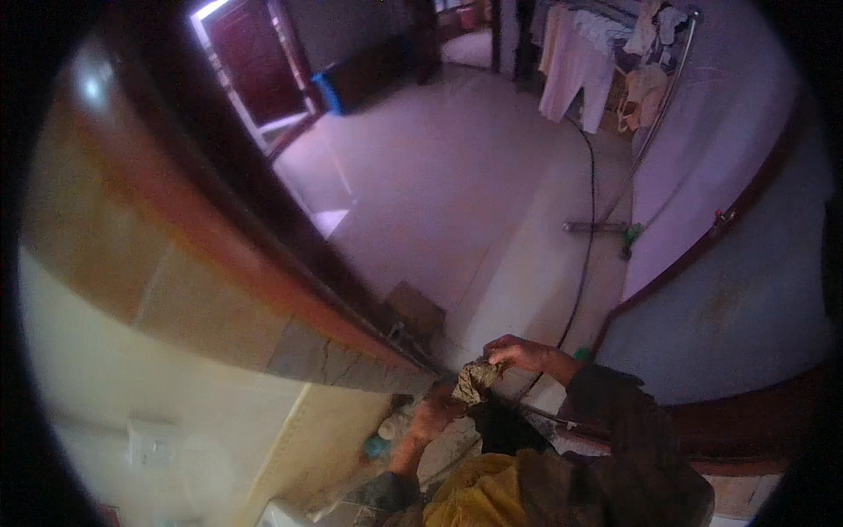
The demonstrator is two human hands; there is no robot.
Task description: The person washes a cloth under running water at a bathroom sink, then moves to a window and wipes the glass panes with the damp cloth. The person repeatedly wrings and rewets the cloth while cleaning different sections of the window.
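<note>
A crumpled, pale-brown patterned cloth [475, 382] is held between my two hands in front of my body. My right hand [520, 354] pinches its upper right edge between thumb and fingers. Gripping the lower left edge, my left hand [436, 412] is blurred and its fingertips are partly hidden in shadow. Below the cloth are my dark trousers [507, 425] and a yellow garment [477, 491] at my waist.
A door frame [296, 244] and tiled wall rise close on my left. On the right stands a blue-grey door panel [718, 316]. A black cable [590, 197] crosses the floor towards a clothes rack [649, 145] with hanging laundry. A brown box [416, 308] sits by the doorway.
</note>
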